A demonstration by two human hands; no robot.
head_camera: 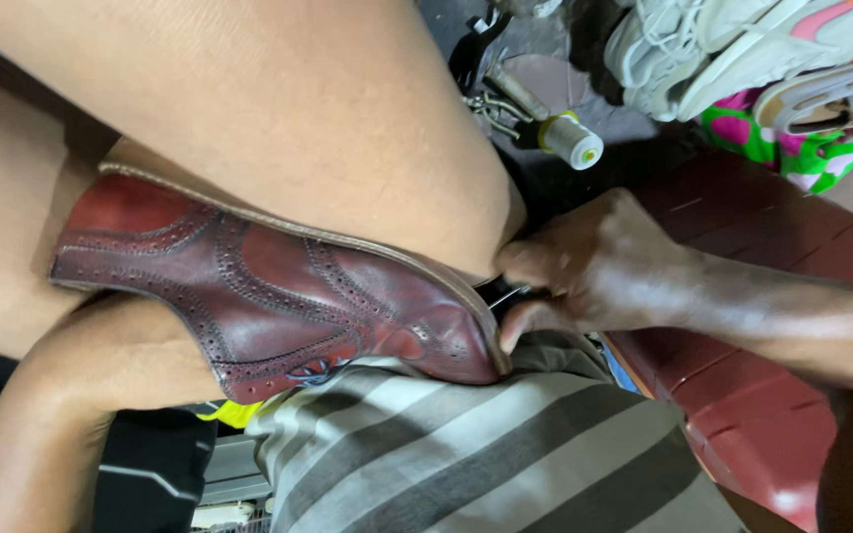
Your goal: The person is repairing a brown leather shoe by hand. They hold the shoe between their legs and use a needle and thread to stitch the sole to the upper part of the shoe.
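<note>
No packages — no signs (none visible).

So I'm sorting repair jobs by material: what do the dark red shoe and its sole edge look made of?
The shoe looks like polished leather: burgundy, glossy, with punched brogue holes and uneven toning. The sole edge seems tan leather or a similar stiff welt, matte and pale, though that is less certain. The right hand pinches a thin metal tool at the toe.

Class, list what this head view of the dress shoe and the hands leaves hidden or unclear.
- Left hand: out of sight; only the forearm crosses the shoe.
- Shoe's sole: hidden behind that forearm.
- Thin tool at the toe: mostly covered by the right hand.
- Sneakers: cut off by the top edge.
</note>
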